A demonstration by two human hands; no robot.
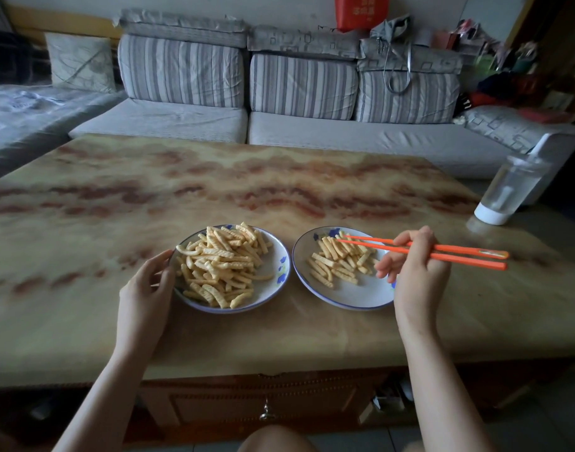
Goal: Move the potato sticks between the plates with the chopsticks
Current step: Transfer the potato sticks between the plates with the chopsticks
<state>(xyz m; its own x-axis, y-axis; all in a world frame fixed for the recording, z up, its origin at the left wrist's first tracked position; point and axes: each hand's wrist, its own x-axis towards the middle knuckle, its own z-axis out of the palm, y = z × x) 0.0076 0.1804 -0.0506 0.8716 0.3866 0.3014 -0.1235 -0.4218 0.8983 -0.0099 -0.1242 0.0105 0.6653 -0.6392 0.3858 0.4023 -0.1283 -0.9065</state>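
Grips the orange chopsticks in the fingers of the right hand, tips slightly apart above the potato sticks on the right plate. Holds the left plate by its rim with the left hand, fingers curled. Shows a fuller heap there. Finds both plates side by side on the tabletop.

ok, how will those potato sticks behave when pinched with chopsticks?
Probably stiff and light: the potato sticks hold straight shapes in a loose heap. Ridged sides likely help the orange chopsticks grip. Thin, so a hard pinch may snap one.
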